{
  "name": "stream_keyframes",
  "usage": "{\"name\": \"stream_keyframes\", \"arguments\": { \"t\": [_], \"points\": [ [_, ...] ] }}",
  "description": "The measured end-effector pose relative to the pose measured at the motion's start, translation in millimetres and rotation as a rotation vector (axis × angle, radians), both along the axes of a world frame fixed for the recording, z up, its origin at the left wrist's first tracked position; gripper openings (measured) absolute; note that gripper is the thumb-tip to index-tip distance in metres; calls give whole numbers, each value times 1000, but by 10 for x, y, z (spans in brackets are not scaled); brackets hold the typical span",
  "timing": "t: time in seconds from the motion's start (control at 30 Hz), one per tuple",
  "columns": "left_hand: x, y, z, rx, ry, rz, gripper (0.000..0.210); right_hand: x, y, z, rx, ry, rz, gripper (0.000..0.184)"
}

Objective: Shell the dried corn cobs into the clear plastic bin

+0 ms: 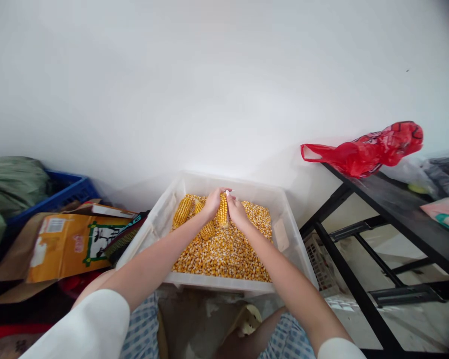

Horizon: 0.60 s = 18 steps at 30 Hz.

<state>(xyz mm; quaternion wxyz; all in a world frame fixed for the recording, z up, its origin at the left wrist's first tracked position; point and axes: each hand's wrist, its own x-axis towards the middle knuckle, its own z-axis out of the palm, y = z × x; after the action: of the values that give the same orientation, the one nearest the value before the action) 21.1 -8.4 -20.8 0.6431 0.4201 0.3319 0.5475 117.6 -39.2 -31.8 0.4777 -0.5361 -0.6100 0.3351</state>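
Observation:
Between my two hands an ear of corn stands roughly upright, its lower end close to the loose corn kernels. My left hand wraps the ear's left side, and my right hand closes on its right side. Both hands meet near the ear's top, where fingertips partly cover it. To the left lie another ear of corn and a partly hidden ear beside my left wrist. Kernels and ears are inside a translucent white plastic bin.
A black folding table on the right bears a red plastic bag. On the left are a yellow cardboard box, a blue crate and a green bag. A white wall rises behind the bin.

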Motion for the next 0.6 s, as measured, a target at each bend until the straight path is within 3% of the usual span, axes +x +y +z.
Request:
{"name": "stream_keyframes", "arguments": {
  "t": [0.17,0.33,0.6],
  "points": [
    [8,20,34,72,44,69,24,31,17,12,-18,76,-41,61],
    [-6,-62,113,224,201,61,24,18,-56,84,49,-61,-46,58],
    [-14,-137,169,114,163,155,27,-6,-32,-15,-3,9,-68,61]
  ]
}}
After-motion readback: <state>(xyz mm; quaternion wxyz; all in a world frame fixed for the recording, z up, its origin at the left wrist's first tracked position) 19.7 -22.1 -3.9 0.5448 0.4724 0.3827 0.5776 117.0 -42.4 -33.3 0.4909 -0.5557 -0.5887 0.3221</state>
